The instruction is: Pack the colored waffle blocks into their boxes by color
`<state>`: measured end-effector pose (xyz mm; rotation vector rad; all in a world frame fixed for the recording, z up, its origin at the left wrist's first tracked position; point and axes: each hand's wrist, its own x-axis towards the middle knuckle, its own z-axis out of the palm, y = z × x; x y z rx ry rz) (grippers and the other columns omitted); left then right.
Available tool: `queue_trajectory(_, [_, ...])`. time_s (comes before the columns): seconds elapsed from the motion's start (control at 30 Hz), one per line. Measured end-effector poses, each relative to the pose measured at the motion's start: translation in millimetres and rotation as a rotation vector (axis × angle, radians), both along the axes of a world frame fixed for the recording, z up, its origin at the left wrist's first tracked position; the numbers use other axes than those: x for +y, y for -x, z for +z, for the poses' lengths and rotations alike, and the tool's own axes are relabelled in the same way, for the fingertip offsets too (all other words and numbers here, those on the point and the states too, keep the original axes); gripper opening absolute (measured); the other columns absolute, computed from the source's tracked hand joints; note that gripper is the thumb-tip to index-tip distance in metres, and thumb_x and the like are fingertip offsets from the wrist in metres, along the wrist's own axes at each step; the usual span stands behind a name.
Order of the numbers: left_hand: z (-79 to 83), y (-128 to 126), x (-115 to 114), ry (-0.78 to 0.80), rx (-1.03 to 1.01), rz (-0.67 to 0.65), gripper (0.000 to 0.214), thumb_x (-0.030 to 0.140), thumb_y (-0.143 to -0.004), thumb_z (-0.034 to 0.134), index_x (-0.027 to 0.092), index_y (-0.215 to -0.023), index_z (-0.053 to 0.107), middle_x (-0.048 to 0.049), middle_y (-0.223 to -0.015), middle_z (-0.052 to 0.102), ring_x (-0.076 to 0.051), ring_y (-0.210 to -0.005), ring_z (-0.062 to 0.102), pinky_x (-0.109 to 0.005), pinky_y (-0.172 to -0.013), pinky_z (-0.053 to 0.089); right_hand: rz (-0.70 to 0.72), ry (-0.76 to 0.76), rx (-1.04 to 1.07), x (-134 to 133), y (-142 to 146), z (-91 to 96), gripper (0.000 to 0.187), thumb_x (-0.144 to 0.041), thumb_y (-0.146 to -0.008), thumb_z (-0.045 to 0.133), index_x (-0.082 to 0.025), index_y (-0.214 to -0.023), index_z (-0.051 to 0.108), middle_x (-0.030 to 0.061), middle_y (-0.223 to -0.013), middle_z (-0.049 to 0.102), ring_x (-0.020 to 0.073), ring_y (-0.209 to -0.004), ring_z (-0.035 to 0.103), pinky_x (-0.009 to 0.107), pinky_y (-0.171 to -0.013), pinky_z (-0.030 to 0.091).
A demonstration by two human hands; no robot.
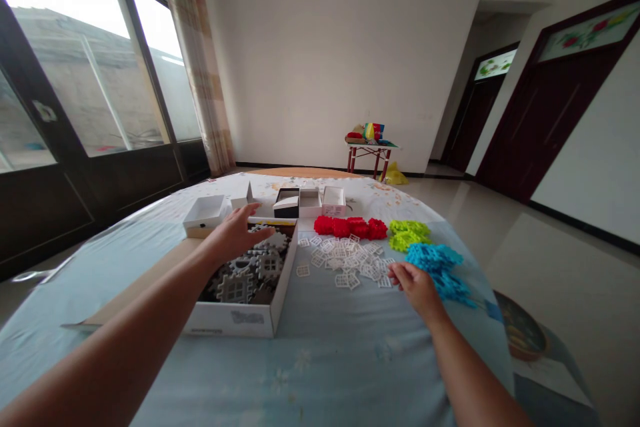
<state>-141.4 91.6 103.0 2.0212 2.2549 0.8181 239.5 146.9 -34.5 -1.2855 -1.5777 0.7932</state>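
My left hand [243,230], fingers spread, hovers over an open white box [233,318] and hides part of its contents. Inside lie grey toothed building pieces [235,287], some with window lattices, among darker ones. My right hand [414,283] is closed in a pinch at the right edge of a loose heap of small white lattice window pieces [350,255]. Whatever sits between its fingertips is too small to make out. Beyond that hand are piles of blue pieces [440,267], lime green pieces [409,233] and red pieces [350,227].
Small boxes stand along the far side: a white box [204,211], a black-edged box [287,203] and a pale box [333,200]. A cardboard flap [135,283] extends left of the big box. A stool [520,327] stands beyond the round table's right edge.
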Motion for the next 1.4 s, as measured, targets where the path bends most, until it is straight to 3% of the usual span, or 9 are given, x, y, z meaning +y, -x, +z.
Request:
queue_trajectory(0.13, [4.0,26.2,-16.2,-0.210,-0.082,0.123,0.060,0.056,-0.070,0.049,0.016,-0.115,0.052,-0.0080,-0.114,0.059,-0.022,-0.105,0.054,-0.031,-0.089,0.040,-0.001,0.001,0.003,0.3,0.5,-1.1,0.050,-0.060,-0.071,0.047,-0.015,-0.081,0.065,0.0097,-0.074,0.068,0.0202,-0.062,0.062,0.028,-0.054,0.048])
queue_trajectory(0.27, [-2.0,63.8,-50.2,-0.257,-0.162,0.316,0.052,0.054,-0.080,0.035,0.015,-0.111,0.053,-0.0037,-0.107,0.062,-0.016,-0.093,0.058,-0.026,-0.082,0.043,-0.001,0.016,0.012,-1.1,-0.9,-3.3,0.047,-0.058,-0.071,0.049,-0.015,-0.083,0.065,0.0102,-0.076,0.069,0.0207,-0.065,0.063,0.028,-0.054,0.049])
queue_trajectory(0.43, [-33.8,112.6,-88.7,-0.141,-0.142,0.504,0.055,0.051,-0.084,0.026,0.011,-0.110,0.052,-0.0036,-0.102,0.064,-0.019,-0.093,0.057,-0.026,-0.079,0.042,0.001,0.042,-0.020,-1.2,-2.3,-7.9,0.046,-0.058,-0.071,0.049,-0.017,-0.085,0.065,0.0100,-0.079,0.069,0.0210,-0.067,0.063,0.028,-0.057,0.050])
queue_trajectory(0.63, [-71.4,150.6,-99.0,0.123,-0.111,0.569,0.066,0.061,-0.066,0.045,0.007,-0.101,0.059,-0.0181,-0.096,0.064,-0.032,-0.090,0.059,-0.036,-0.072,0.044,0.012,0.015,-0.090,-0.8,3.5,-9.5,0.043,-0.057,-0.072,0.049,-0.018,-0.082,0.064,0.0096,-0.079,0.069,0.0222,-0.068,0.063,0.030,-0.063,0.051])
queue_trajectory(0.73, [-75.4,153.3,-102.7,0.149,-0.070,0.584,0.073,0.063,-0.064,0.044,0.006,-0.108,0.056,-0.0237,-0.102,0.060,-0.038,-0.094,0.056,-0.042,-0.073,0.043,0.011,-0.026,-0.120,-5.0,10.4,-4.3,0.043,-0.057,-0.073,0.048,-0.019,-0.084,0.064,0.0096,-0.081,0.069,0.0229,-0.070,0.064,0.030,-0.064,0.051])
queue_trajectory(0.83, [-70.2,142.8,-108.0,0.110,-0.026,0.493,0.059,0.058,-0.071,0.039,0.015,-0.108,0.056,-0.0153,-0.106,0.060,-0.031,-0.097,0.056,-0.036,-0.079,0.041,0.024,-0.085,-0.163,-11.7,22.8,6.1,0.042,-0.056,-0.074,0.048,-0.019,-0.084,0.065,0.0091,-0.080,0.069,0.0230,-0.071,0.064,0.029,-0.064,0.051])
queue_trajectory(1.13, [-71.9,103.2,-95.6,0.288,-0.022,0.144,0.030,0.036,-0.072,0.043,0.018,-0.078,0.066,-0.0033,-0.072,0.068,-0.018,-0.066,0.061,-0.023,-0.055,0.038,0.184,-0.199,-0.240,-19.5,86.9,41.7,0.040,-0.052,-0.079,0.044,-0.017,-0.080,0.063,0.0090,-0.077,0.068,0.0222,-0.070,0.063,0.029,-0.065,0.048])
queue_trajectory(1.27, [-74.5,102.4,-94.7,0.267,0.030,0.149,0.026,0.030,-0.072,0.041,0.018,-0.061,0.062,-0.0032,-0.062,0.064,-0.017,-0.060,0.057,-0.024,-0.053,0.034,0.229,-0.204,-0.193,-26.3,108.3,39.5,0.038,-0.050,-0.080,0.043,-0.018,-0.078,0.063,0.0071,-0.074,0.068,0.0203,-0.067,0.063,0.027,-0.063,0.048])
queue_trajectory(1.4, [-61.2,109.5,-105.5,0.213,0.094,0.246,0.029,0.029,-0.077,0.034,0.019,-0.066,0.059,-0.0064,-0.067,0.064,-0.020,-0.066,0.058,-0.026,-0.055,0.032,0.252,-0.170,-0.173,-29.1,112.4,26.0,0.037,-0.049,-0.081,0.043,-0.019,-0.079,0.063,0.0060,-0.075,0.068,0.0194,-0.068,0.063,0.026,-0.062,0.048])
